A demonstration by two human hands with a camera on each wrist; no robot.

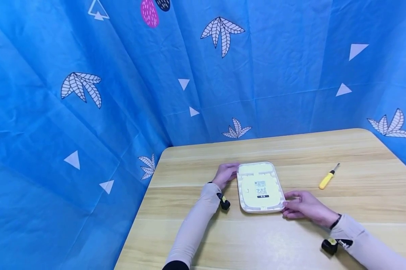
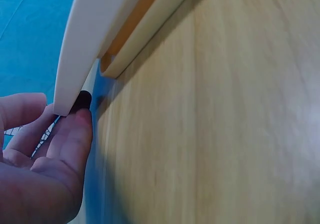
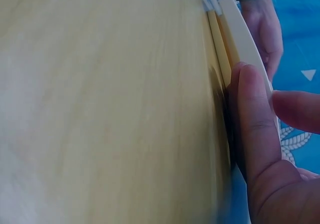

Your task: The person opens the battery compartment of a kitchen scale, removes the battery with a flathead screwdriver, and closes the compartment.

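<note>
A flat white device [image 1: 261,187] with rounded corners lies low over the wooden table, its cream underside up and a printed label [image 1: 261,189] on it. My left hand [image 1: 224,174] grips its far left corner; in the left wrist view the white rim [image 2: 75,68] runs between thumb and fingers. At the near right corner my right hand [image 1: 306,206] pinches the edge. The right wrist view has a fingertip on each side of the pale rim [image 3: 247,43]. A cream lower part [image 2: 145,38], inset from the rim, shows beneath it.
To the right of the device lies a screwdriver [image 1: 327,179] with a yellow handle, its tip pointing away. The light wooden table [image 1: 257,243] ends at a blue patterned curtain [image 1: 274,75] behind and on both sides. Dark wrist cameras [image 1: 330,246] sit below the wrists.
</note>
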